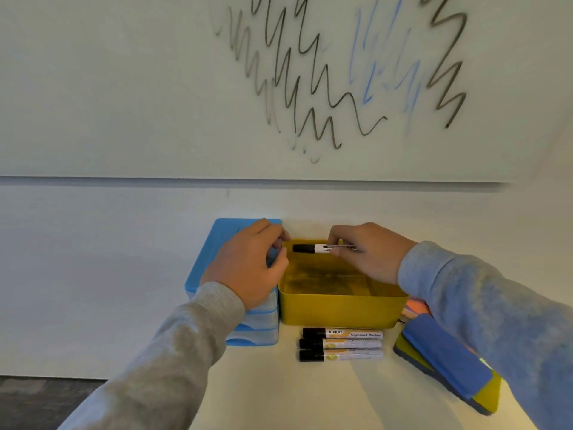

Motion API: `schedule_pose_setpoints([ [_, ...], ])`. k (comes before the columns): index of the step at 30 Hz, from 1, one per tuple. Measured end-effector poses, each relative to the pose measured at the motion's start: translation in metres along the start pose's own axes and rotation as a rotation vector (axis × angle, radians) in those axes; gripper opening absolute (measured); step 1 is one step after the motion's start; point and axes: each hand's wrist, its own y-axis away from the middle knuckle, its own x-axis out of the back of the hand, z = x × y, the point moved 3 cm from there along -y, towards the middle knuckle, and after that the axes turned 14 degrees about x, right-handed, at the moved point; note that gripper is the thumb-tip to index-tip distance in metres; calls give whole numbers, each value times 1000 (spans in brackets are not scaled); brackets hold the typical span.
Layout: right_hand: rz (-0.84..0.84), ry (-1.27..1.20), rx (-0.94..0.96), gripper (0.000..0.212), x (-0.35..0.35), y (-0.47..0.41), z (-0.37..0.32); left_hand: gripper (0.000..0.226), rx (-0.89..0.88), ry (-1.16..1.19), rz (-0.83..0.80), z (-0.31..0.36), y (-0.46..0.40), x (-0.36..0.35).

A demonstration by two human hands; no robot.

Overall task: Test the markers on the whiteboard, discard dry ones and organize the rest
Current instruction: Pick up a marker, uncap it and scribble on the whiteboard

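**Black-capped marker held over the yellow bin, three more lined up in front**

Closest to the camera, on the pale tabletop (279, 392), there's a blue felt-topped eraser block (446, 356) lying at an angle on the right, sitting on something flat and yellow-green. Just left of it are three white-barrelled whiteboard markers with black caps (341, 343), laid side by side in a neat stack of rows, caps all pointing left; the top one reads PILOT, the other labels are too blurry to read.

Right behind those is a yellow open-top plastic bin (338, 308), touching a blue lidded plastic box (229, 240) on its left.

Over the far edge of the bin, the right hand (369, 252) pinches a white marker with a black cap (311, 248) by the barrel, holding it roughly level, cap pointing left. The left hand (248, 265) is over the blue box with its fingers curled in toward the cap end, close but I can't tell if they're actually touching it or gripping anything.

Further back, the white wall-mounted whiteboard (124, 88) has black, grey and faint blue zigzag scribbles (310, 72).
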Motion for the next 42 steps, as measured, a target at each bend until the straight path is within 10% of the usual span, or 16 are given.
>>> schedule_pose_setpoints([
  [13,285,-419,179,7,46,55,-58,40,-310,-260,-78,49,23,15],
  [20,33,357,204,15,56,56,-79,31,-347,-571,-116,88,21,53],
  [28,251,713,324,33,70,52,-89,54,-377,-581,-46,112,32,78],
  [42,521,742,495,39,83,28,-84,49,-439,-699,237,115,28,95],
])
